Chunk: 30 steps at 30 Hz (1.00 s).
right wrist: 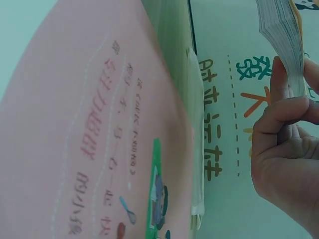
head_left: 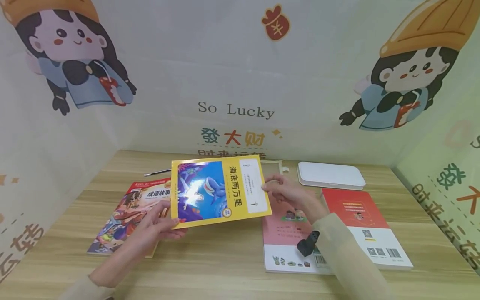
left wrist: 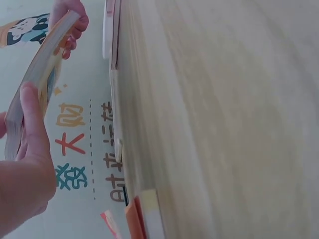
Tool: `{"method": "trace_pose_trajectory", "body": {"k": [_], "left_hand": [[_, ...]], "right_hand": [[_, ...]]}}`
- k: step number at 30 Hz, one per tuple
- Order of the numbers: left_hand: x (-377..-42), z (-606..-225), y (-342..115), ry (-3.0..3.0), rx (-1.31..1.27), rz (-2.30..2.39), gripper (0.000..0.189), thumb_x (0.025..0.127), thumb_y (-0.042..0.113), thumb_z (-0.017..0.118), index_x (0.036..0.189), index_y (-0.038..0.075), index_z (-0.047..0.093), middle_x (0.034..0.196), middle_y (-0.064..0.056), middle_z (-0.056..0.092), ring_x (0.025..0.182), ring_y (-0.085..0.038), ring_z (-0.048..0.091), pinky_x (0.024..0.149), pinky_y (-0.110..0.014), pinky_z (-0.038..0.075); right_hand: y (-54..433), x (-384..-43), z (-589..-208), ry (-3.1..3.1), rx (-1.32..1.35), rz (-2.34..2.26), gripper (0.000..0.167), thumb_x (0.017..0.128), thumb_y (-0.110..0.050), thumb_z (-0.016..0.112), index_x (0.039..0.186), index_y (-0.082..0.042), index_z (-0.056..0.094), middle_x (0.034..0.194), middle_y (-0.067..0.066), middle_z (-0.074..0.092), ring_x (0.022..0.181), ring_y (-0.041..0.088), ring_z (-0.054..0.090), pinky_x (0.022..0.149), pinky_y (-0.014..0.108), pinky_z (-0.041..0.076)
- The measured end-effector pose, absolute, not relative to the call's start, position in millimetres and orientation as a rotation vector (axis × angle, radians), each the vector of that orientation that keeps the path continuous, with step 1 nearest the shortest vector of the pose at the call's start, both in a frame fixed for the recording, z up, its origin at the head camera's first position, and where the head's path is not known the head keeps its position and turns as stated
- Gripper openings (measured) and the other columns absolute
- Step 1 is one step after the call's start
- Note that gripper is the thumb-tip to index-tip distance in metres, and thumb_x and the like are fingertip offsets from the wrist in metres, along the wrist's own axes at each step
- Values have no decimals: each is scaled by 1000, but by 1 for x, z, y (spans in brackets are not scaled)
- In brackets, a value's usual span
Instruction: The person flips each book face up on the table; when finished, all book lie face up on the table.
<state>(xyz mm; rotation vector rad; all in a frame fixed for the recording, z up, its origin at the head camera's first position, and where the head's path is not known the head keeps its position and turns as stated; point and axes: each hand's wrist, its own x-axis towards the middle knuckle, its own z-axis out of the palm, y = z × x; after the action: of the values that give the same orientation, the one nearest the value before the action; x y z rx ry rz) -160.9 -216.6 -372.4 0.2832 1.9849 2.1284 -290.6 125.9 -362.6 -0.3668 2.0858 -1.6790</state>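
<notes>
Both hands hold a yellow-bordered book (head_left: 202,187) with a blue whale picture, lifted above the table and turned sideways. My left hand (head_left: 161,225) grips its lower left corner, thumb on the cover. At the right edge, my right hand (head_left: 286,191) pinches it between thumb and fingers. In the left wrist view the book's page edges (left wrist: 42,57) show between the two hands. The right wrist view has the page block (right wrist: 284,40) above the right hand (right wrist: 286,159). Below the right forearm lies a pink and white book (head_left: 281,233), partly covered by it.
A colourful storybook (head_left: 120,221) lies at the left, partly behind the left hand. To the right are a red and white book (head_left: 378,233) and a white case (head_left: 331,175). A dark pen-like stick (head_left: 157,171) and a pale pouch (head_left: 275,166) lie behind the raised book.
</notes>
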Motion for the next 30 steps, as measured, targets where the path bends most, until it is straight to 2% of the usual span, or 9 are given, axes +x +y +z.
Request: {"method": "trace_pose_trajectory", "body": {"k": [4,8,11,14,16,21,24,30], "left_hand": [[-162,-371,-219,2054,309,2039,38,90,13,50,122,5,30,99,-15,60,84,-36,59,72,-42,50],[-165,-368,-219,2187,167,1971,52,89,22,54,131,5,29,115,-19,50,93,-26,56,83,-42,45],[-167,-366,-219,2184,47,1992,61,89,27,53,136,3,23,129,-21,37,107,-18,48,92,-35,38],[-171,-364,-221,2079,-14,2077,64,91,28,49,138,0,16,136,-20,27,114,-16,42,94,-29,35],[-173,-363,-223,2037,-44,2112,65,91,29,49,138,1,15,136,-19,28,112,-15,44,92,-28,37],[-182,-360,-226,2017,-110,2145,64,89,31,51,136,-2,21,126,-16,41,100,-11,53,86,-28,43],[-185,-360,-227,2038,-150,2139,64,89,31,52,135,-2,23,124,-16,42,96,-11,55,84,-27,44],[-189,-362,-227,2137,-237,2075,70,88,36,52,140,10,14,126,-19,37,95,-13,54,79,-25,47]], "right_hand": [[126,-289,-363,2089,-362,-1688,35,82,-16,61,111,-2,49,63,2,47,48,13,31,48,22,27],[125,-288,-364,2063,-341,-1718,33,82,-15,59,111,-1,49,65,1,51,48,12,30,50,21,28],[125,-289,-366,2066,-350,-1707,34,82,-16,61,110,-1,49,60,1,45,50,13,32,51,22,28],[125,-290,-368,2067,-368,-1682,35,81,-18,62,110,-2,48,60,1,41,53,14,34,51,24,28],[125,-290,-369,2056,-379,-1677,36,81,-19,63,109,-3,48,63,2,43,55,14,34,51,24,28],[125,-289,-371,1999,-398,-1700,34,80,-18,63,108,-4,48,70,4,47,55,14,34,51,23,28],[125,-288,-371,1972,-437,-1692,34,81,-16,62,109,-4,47,75,3,50,55,13,33,50,22,28],[127,-290,-374,1904,-519,-1666,34,82,-12,60,111,-2,45,84,3,54,59,13,36,52,23,28]]}}
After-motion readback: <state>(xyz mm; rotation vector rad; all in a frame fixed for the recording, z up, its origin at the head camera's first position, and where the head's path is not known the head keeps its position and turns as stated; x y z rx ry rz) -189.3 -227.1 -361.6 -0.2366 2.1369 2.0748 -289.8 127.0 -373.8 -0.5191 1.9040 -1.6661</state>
